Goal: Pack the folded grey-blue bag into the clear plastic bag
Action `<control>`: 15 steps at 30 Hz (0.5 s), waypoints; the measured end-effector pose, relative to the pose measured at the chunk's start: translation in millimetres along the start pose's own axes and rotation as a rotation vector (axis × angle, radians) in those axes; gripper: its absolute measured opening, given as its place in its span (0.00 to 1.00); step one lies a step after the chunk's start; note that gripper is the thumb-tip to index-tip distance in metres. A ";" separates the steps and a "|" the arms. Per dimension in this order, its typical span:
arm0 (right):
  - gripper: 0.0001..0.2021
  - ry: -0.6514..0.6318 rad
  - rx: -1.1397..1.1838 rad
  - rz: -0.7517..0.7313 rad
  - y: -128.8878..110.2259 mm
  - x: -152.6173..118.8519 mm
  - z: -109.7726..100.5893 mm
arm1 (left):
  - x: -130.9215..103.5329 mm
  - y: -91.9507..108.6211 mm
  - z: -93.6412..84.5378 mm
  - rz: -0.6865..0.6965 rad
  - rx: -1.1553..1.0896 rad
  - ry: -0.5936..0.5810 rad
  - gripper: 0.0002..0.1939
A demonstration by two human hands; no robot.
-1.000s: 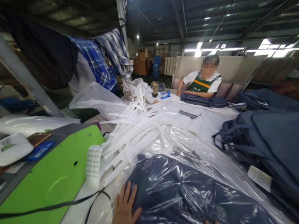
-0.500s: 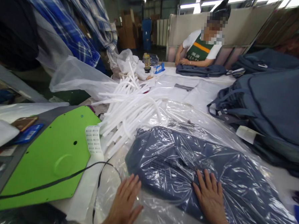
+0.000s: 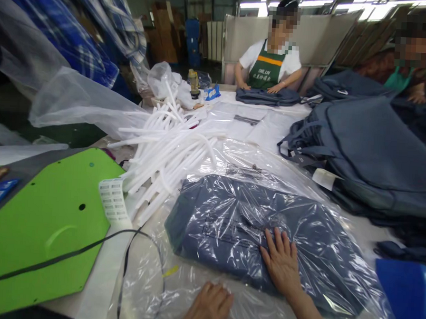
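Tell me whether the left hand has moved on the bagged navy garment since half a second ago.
Yes. The left hand has slid back toward the person, off the garment's near left corner; it now rests on loose clear plastic beside the black cord.

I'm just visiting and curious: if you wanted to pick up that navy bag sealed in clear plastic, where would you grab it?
Probably by the loose plastic edge nearest the person, coming from the near side. The bagged navy bag lies flat; the right hand presses on it, the left hand rests on that slack film.
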State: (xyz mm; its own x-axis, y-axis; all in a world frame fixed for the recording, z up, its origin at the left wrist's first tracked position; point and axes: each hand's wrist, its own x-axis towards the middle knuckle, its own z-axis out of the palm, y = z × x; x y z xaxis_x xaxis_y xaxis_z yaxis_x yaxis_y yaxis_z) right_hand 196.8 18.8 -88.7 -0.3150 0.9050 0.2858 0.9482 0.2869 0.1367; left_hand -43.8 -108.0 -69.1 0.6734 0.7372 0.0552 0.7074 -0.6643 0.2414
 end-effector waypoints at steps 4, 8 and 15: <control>0.23 -0.012 0.007 0.014 -1.3 -0.1 -0.9 | 28.4 -6.3 -20.2 -0.023 0.033 0.219 0.22; 0.23 -0.005 0.002 0.025 -2.2 -0.5 -0.2 | 66.7 -29.5 -35.0 -0.124 0.038 0.041 0.33; 0.23 -0.004 0.068 0.028 2.4 -2.0 0.6 | 72.0 -49.4 -25.3 -0.143 0.026 -0.105 0.42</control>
State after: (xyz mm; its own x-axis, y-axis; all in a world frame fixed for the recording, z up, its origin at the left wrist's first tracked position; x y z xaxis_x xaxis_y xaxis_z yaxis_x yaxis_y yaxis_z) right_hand 199.7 17.8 -89.5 -0.2884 0.9143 0.2844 0.9573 0.2822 0.0635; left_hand -35.7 -19.0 -52.5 0.5832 0.8084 -0.0799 0.8021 -0.5576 0.2139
